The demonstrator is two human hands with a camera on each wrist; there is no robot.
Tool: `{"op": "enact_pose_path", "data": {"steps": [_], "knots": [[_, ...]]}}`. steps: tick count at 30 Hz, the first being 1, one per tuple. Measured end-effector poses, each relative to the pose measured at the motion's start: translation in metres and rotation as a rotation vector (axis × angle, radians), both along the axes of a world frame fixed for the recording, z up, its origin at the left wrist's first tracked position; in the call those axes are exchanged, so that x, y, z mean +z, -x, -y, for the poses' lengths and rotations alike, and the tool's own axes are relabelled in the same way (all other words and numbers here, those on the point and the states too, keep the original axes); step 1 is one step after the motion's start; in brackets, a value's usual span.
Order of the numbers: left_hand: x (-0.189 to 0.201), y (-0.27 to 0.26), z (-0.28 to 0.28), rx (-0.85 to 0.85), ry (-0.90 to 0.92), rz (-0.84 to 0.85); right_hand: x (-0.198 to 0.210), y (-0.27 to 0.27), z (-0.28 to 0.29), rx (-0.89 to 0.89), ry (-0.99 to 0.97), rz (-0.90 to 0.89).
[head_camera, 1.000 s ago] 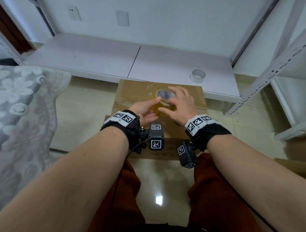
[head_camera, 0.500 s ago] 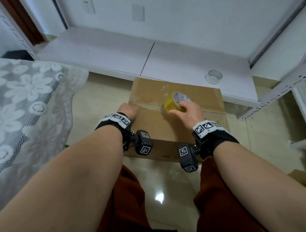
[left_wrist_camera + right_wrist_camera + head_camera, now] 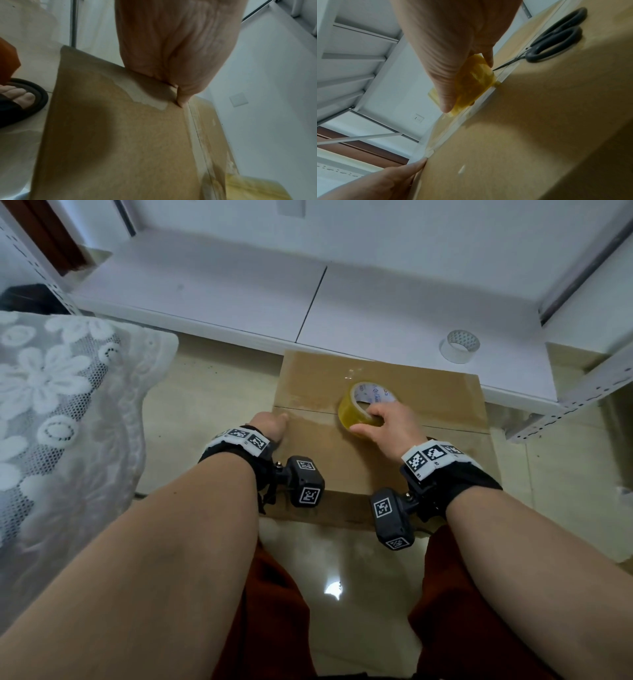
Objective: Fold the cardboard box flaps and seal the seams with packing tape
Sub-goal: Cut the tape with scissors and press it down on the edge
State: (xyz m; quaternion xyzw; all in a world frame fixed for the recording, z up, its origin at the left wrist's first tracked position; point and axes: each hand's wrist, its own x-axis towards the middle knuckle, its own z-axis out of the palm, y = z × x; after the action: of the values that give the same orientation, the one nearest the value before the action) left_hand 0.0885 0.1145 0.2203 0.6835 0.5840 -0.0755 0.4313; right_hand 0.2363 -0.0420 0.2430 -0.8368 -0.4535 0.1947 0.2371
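Observation:
A brown cardboard box (image 3: pixel 342 460) sits on the floor with its top flaps folded flat. My left hand (image 3: pixel 270 422) is at the left end of the centre seam (image 3: pixel 308 409). Its thumb (image 3: pixel 181 100) presses down on the box (image 3: pixel 120 135) there. My right hand (image 3: pixel 376 419) grips a yellow packing tape roll (image 3: pixel 359 405) standing on edge over the seam, about mid-box. In the right wrist view my right hand (image 3: pixel 465 86) holds the roll (image 3: pixel 476 81), and a tape strip (image 3: pixel 462 119) runs along the seam back to my left hand (image 3: pixel 393 178).
Black-handled scissors (image 3: pixel 556 40) lie on the box top beyond the roll. A clear tape roll (image 3: pixel 459 345) stands on the low white platform (image 3: pixel 205 296) behind the box. A lace-covered surface (image 3: pixel 51 405) is at left, white metal shelving (image 3: pixel 582 392) at right. My sandalled foot (image 3: pixel 17 100) is beside the box.
Both hands were together at the roll a second ago. My left hand went to the seam's left end and stays there; my right hand has carried the roll rightward along the seam.

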Motion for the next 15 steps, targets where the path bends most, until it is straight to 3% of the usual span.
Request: {"op": "enact_pose_path", "data": {"steps": [6,8,10,12,15], "knots": [[-0.005,0.01,0.004,0.044,0.171,-0.027,0.005,0.0,0.004,-0.006,-0.015,-0.059],[0.004,0.008,0.011,0.023,0.101,-0.041,0.006,-0.003,0.005,-0.041,-0.06,-0.106],[0.02,0.0,0.021,0.023,-0.147,-0.034,0.012,-0.002,0.008,-0.077,-0.123,-0.201],[0.038,-0.014,0.033,0.059,-0.304,0.13,0.019,0.0,0.012,-0.127,-0.185,-0.313],[0.059,-0.039,0.059,-0.012,-0.164,0.405,0.03,-0.001,0.018,-0.209,-0.259,-0.477]]}}
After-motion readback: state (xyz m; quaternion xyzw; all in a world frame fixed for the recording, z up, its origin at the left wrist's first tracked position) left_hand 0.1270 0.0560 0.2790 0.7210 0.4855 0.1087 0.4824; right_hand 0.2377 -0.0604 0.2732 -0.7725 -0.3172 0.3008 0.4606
